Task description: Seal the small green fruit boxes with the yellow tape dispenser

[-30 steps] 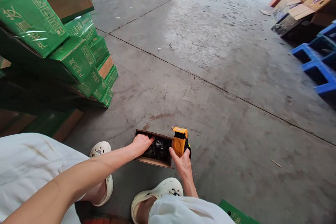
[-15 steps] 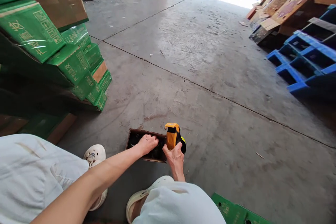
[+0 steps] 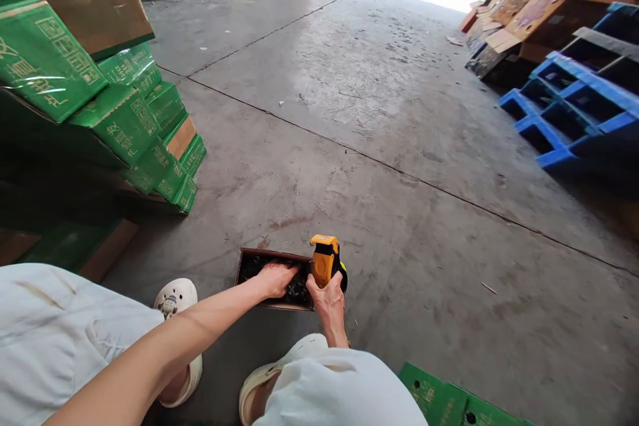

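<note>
A narrow brown cardboard box [image 3: 273, 253] stands open on the floor in front of me, with shiny black material [image 3: 298, 287] inside; what it is exactly I cannot make out. My left hand [image 3: 273, 279] reaches down into the box. Its visible fingers stretch out to the right over the black material, while the lower ones are partly hidden. At the box's right end, my right hand [image 3: 329, 303] grips an orange-and-black tool [image 3: 325, 265], held upright with a yellow-green part showing behind it. The tool's kind is not clear.
Stacked green cartons [image 3: 120, 120] rise on the left. Blue pallets [image 3: 574, 106] and used cardboard boxes [image 3: 529, 13] stand at the right. Flat green cardboard [image 3: 449, 399] lies by my right knee. My feet in white clogs [image 3: 176, 299] flank the near side of the box.
My left hand has shifted slightly left and lower, its fingers now straighter and more of the black material showing. The right hand keeps its grip on the tool. The whole view has shifted slightly.
</note>
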A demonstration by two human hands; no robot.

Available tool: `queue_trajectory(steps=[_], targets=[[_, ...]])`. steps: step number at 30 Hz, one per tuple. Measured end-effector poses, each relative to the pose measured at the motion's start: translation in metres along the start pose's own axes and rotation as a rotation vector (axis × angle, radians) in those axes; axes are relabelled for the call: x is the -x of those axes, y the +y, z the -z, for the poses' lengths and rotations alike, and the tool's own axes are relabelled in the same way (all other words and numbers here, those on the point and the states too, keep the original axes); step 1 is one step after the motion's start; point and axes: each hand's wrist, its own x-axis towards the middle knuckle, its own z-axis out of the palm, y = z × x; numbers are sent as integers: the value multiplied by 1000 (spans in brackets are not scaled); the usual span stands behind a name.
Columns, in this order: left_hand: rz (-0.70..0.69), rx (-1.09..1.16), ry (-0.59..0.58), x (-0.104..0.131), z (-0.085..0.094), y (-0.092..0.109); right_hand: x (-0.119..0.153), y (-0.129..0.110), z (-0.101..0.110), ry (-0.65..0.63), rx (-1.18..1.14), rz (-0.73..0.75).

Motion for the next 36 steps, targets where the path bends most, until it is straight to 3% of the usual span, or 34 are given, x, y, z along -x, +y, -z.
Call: queue_trajectory(steps=[7, 11, 19, 21, 23, 26, 28, 30, 36], targets=[[-229, -99, 77, 27, -2, -12, 4, -4, 6, -25, 37, 20], [-294, -134, 11, 36, -2, -20, 2, -1, 2, -11, 8, 16], [-183, -80, -20, 20, -12, -3, 1, 3, -6, 48, 86, 66], [-199, -13, -41, 24, -9, -7, 1, 3, -6, 59, 99, 77], [-223, 84, 14, 34, -2, -18, 1, 2, -4, 51, 96, 78], [-47, 156, 160, 53, 8, -34, 2, -1, 1, 15, 70, 51], [157, 78, 139, 60, 13, -38, 3, -3, 4, -7, 58, 45], [271, -21, 60, 59, 14, -33, 3, -4, 6, -11, 52, 47], [299, -104, 31, 43, 14, -17, 2, -1, 0, 7, 34, 18]])
